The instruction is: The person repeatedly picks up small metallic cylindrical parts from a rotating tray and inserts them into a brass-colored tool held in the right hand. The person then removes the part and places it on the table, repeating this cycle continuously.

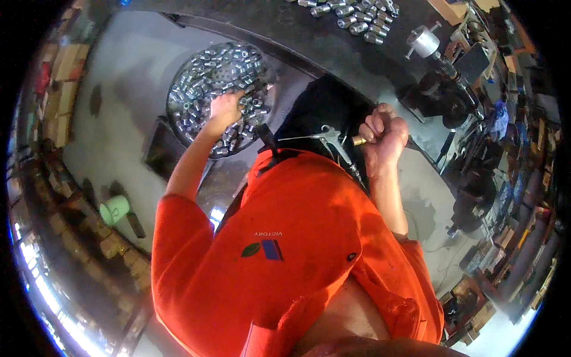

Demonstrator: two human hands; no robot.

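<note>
A round tub (171,119) full of small shiny metal fittings (208,65) stands at the left. My left hand (226,108) reaches down into the pile; its fingertips are hidden among the fittings, so its grip cannot be made out. To the right, my right hand (385,134) is raised, its fingers curled round a small brass-coloured cylindrical piece (358,141) whose end sticks out toward the left. An air blow gun (330,138) with a thin nozzle and a hose lies across my lap, just left of the right hand and apart from it.
On the dark workbench (262,15) ahead lies another group of metal fittings (360,18). A silver cylindrical fixture with handles (423,43) stands at its right, near a blue cloth (499,119). Down on the floor at the left is a pale green cup-shaped container (114,209).
</note>
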